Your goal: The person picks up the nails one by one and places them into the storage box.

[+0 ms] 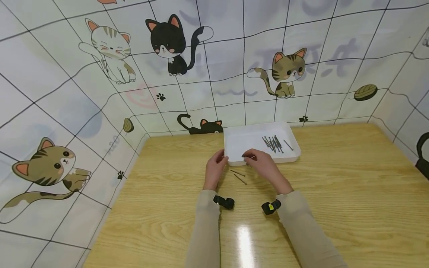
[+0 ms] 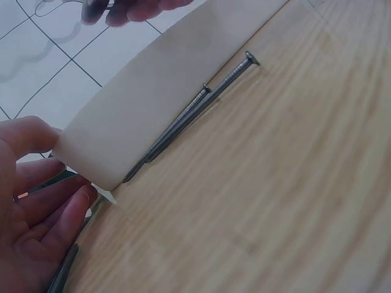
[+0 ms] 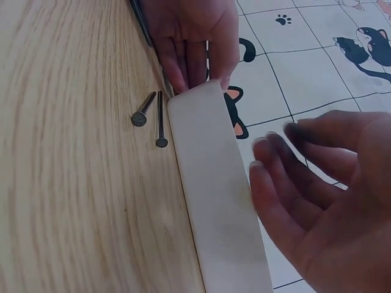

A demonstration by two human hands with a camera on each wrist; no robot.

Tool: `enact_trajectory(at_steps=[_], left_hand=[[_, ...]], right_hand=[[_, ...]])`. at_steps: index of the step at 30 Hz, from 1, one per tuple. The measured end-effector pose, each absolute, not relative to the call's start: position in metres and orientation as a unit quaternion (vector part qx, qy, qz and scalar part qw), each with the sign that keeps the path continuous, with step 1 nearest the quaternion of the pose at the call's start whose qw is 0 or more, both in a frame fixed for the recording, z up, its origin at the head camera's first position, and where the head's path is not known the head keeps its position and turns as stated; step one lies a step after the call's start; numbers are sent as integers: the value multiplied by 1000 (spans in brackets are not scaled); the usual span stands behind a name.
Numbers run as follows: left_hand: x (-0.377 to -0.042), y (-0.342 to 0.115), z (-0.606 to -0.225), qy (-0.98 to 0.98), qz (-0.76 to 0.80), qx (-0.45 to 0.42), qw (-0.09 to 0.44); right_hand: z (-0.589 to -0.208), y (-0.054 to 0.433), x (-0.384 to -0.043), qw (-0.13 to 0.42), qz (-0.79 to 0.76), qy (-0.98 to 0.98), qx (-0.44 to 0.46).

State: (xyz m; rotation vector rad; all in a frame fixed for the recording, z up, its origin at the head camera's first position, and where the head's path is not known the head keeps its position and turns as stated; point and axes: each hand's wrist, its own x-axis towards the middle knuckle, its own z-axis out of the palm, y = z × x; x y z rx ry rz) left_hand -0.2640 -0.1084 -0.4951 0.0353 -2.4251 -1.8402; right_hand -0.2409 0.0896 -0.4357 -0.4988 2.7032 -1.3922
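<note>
A shallow white tray (image 1: 244, 139) stands at the back of the table. At its front left corner my left hand (image 1: 214, 169) grips it, thumb near the rim and fingers at the side wall. My right hand (image 1: 264, 163) is over the tray's front rim, fingers loosely bent; the right wrist view shows no object between thumb and fingers. Several nails (image 1: 273, 144) lie in the tray's right part, one apart from the others. Two loose nails (image 2: 201, 107) rest on the table before the front wall. Beside the left palm runs a thin dark piece (image 3: 139, 21), mostly hidden.
The wooden table (image 1: 161, 216) reaches around the tray on both sides. Behind it hangs a white gridded sheet (image 1: 231, 59) with cartoon cats. A black curved object (image 1: 423, 156) shows at the far right edge. Both wrists carry small black cameras.
</note>
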Motion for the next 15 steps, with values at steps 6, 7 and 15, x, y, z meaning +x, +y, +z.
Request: enact_trajectory(at_steps=[6,7,15], left_hand=[[-264,-109,-493,-797,-602,7,46],[-264,-109,-493,-797,-603,6,47],[-264,-108,-494,-790,-612,5,46]], right_hand=[[-437,83,-238,95,-397,886,-219],[-438,82,-238,102,-388,888,-227],[-450,71,-236,86,-332,903,-259]])
